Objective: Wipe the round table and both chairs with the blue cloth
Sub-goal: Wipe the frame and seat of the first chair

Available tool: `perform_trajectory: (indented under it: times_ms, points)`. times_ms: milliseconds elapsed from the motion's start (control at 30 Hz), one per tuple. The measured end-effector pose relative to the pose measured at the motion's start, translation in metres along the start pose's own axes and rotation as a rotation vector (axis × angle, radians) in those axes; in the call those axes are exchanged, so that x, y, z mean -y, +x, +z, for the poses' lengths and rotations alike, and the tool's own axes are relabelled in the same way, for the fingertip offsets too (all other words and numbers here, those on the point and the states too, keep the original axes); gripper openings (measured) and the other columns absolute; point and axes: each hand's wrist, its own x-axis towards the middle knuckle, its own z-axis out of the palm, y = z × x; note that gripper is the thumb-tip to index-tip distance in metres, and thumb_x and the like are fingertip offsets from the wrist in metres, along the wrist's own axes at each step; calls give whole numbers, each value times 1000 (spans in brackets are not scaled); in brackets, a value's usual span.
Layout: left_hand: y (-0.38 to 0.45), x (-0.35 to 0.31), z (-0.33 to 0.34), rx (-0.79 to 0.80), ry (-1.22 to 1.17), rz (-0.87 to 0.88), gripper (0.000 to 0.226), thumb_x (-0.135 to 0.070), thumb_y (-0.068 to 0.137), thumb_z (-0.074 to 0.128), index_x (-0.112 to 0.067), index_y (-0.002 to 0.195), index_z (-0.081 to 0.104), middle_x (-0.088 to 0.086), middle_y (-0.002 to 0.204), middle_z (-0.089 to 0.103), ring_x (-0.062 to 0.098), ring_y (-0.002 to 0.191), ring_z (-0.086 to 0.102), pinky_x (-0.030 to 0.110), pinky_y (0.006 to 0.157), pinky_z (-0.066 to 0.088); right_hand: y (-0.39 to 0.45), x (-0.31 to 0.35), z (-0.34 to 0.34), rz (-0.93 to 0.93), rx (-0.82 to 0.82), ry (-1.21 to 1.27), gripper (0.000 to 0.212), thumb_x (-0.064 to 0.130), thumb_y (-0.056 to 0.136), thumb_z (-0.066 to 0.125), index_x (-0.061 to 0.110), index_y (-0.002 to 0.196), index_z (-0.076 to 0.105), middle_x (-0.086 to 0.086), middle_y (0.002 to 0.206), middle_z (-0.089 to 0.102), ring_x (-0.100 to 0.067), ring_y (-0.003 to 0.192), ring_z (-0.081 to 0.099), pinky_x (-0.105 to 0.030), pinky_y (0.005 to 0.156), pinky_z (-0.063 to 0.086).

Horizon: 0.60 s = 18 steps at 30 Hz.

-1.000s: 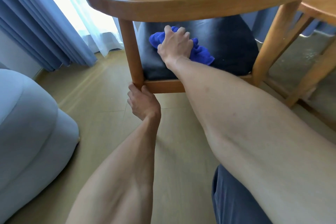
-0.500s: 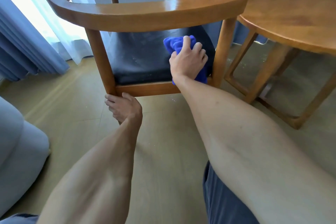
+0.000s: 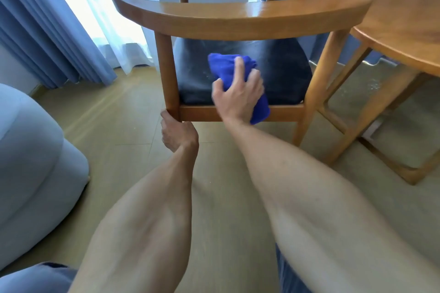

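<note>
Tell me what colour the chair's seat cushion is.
The seat cushion is black or very dark, with faint pale smears, seen in the head view under the blue cloth.

Blue cloth point(image 3: 228, 68): vivid blue, bunched, lying on the dark seat and hanging over its front rail. Chair point(image 3: 238, 16): honey-coloured wood, curved glossy armrest band, round legs, black padded seat point(image 3: 283, 74), upright on the floor. Round table point(image 3: 404, 28): same wood, glossy top, angled legs joined by low rails, just beside the chair.
</note>
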Motion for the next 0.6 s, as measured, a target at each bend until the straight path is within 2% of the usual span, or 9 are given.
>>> perform_trajectory:
  times_ms: [100,200,333,400,500,600]
  points:
    - [5,10,-9,37,30,76,30,-17,92,49,-20,122,45,5,101,63,27,89,59,36,74,43,-48,42,23,-178,207,23,67,38,74,58,22,139,51,-18,128,50,-35,118,46,-48,104,33]
    - [8,26,-15,89,105,152,34,-25,96,48,-23,129,44,4,95,59,24,84,55,34,70,39,-64,55,33,-136,277,-14,67,32,76,56,26,142,46,-17,140,44,-35,130,38,-48,113,25]
    - [5,34,-12,84,138,93,55,-9,89,47,-27,140,39,11,112,63,33,98,61,39,79,47,-41,33,23,-304,280,-40,61,21,74,66,22,134,54,-17,128,52,-35,118,48,-46,103,37]
    - [-6,23,-6,81,125,45,54,-7,91,46,-22,142,38,13,120,58,34,104,60,41,86,47,-29,19,12,-357,269,-51,60,20,74,69,21,132,57,-17,126,54,-34,115,50,-46,98,41]
    - [-21,-2,5,71,80,-9,53,-8,93,45,-13,144,35,14,130,50,34,113,57,43,95,45,-15,-3,-4,-257,231,-81,56,22,76,66,22,132,56,-15,125,54,-33,114,51,-45,97,43]
    - [-20,-16,12,41,11,-106,52,-11,96,42,-13,147,33,12,135,48,34,117,55,45,99,48,5,-24,-22,-88,122,-89,57,20,73,64,22,129,58,-14,119,56,-33,108,52,-45,95,44]
